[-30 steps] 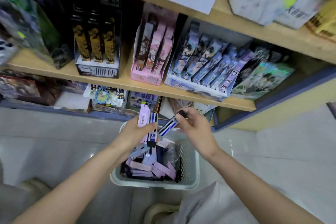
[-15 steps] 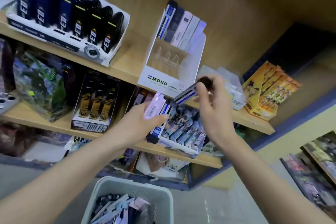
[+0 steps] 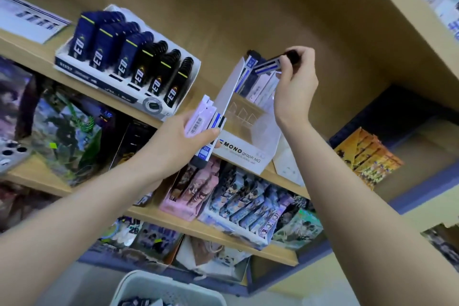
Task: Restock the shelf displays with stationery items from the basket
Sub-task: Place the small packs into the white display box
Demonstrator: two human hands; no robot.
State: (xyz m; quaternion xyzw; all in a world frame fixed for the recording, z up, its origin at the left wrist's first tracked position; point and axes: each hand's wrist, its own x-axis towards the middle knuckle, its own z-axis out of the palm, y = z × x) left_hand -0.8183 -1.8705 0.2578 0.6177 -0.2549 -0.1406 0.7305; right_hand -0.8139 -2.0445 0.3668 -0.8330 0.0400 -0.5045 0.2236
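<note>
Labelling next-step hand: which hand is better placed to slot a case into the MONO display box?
Right. The right hand pinches a single striped case above the back row of the MONO display box. The left hand grips a stack of cases lower, in front of the box, likely as supply.

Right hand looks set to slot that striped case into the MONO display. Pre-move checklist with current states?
1. Right hand pinches the blue-and-white striped slim case at its black cap end: ok.
2. Case's lower end at the back row of the white cardboard MONO display box: ok.
3. Free slot in that row: cannot tell; blur and the hand hide it.
4. Left hand grips the spare stack of pale pink and blue-white cases: ok.
5. Spare stack apart from the display's left wall: cannot tell; they overlap in view.
6. White perforated plastic basket below holds more stock: ok.
</note>
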